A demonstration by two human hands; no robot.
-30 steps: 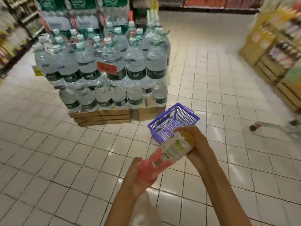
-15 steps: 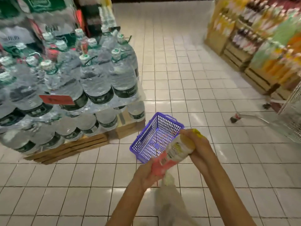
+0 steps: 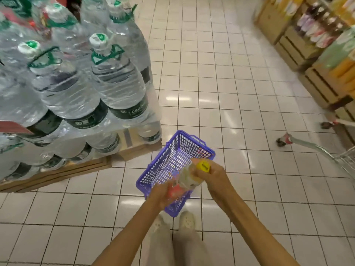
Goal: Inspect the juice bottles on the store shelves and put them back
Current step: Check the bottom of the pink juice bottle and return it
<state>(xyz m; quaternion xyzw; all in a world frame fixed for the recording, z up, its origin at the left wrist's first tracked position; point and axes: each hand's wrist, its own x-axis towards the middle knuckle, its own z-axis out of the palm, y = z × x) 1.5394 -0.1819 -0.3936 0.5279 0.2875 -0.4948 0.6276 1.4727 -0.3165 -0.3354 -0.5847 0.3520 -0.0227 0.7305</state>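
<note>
A juice bottle [image 3: 187,178] with a yellow cap, pale label and pink lower part is held tilted in front of me, cap up and to the right. My left hand [image 3: 160,194] grips its pink base from below. My right hand [image 3: 215,176] grips its neck and cap end. The bottle hangs just above a purple plastic basket [image 3: 161,169] that stands on the tiled floor. Shelves of juice bottles [image 3: 338,60] in wooden crates line the far right.
A tall stack of large water bottles [image 3: 80,87] on a wooden pallet [image 3: 63,170] fills the left. A metal shopping trolley [image 3: 326,152] juts in at the right edge. My feet [image 3: 173,224] stand just behind the basket. White tiled floor runs ahead.
The view has swung right and moved closer to the water stack and the basket. The bottle has tipped more upright between my hands, its cap now showing.
</note>
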